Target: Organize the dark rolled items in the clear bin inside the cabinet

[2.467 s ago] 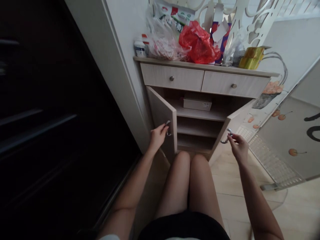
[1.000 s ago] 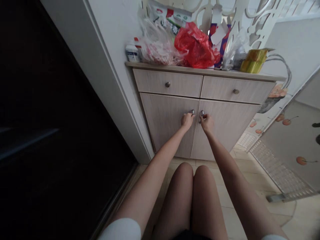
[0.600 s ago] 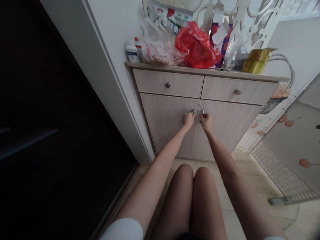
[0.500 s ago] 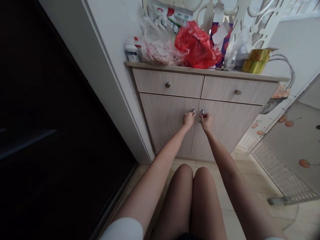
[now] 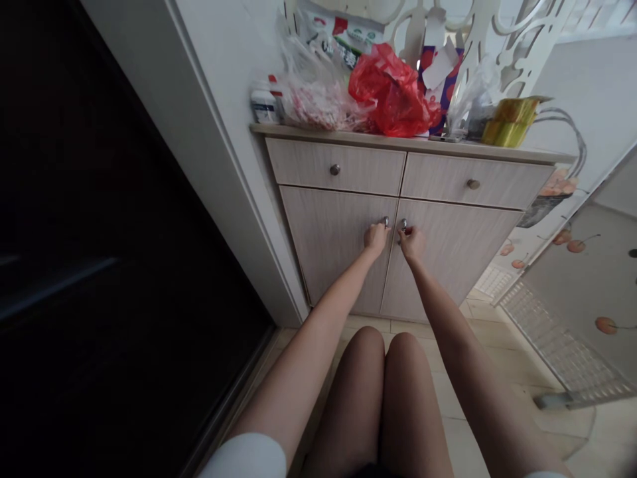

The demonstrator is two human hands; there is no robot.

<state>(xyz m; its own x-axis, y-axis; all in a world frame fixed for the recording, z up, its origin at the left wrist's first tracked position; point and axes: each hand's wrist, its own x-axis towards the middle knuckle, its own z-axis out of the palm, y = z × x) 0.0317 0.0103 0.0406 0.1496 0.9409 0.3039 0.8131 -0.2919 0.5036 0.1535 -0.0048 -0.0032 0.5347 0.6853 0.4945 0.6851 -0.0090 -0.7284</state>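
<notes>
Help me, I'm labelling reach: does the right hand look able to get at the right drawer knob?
Probably yes: the right drawer knob sits above and right of the right hand, with nothing visible between them, though the hand would likely need to release the right door handle first.

The person's bare left arm (image 5: 318, 335) reaches forward and slants inward, nearly straight. The left grip (image 5: 377, 239) is curled closed, its back turned up and its fingers largely hidden. The bare right arm (image 5: 455, 332) mirrors it from the other side, ending in the right grip (image 5: 412, 243), pinched with fingers bent. Both grips sit near each other, roughly level, without touching.
</notes>
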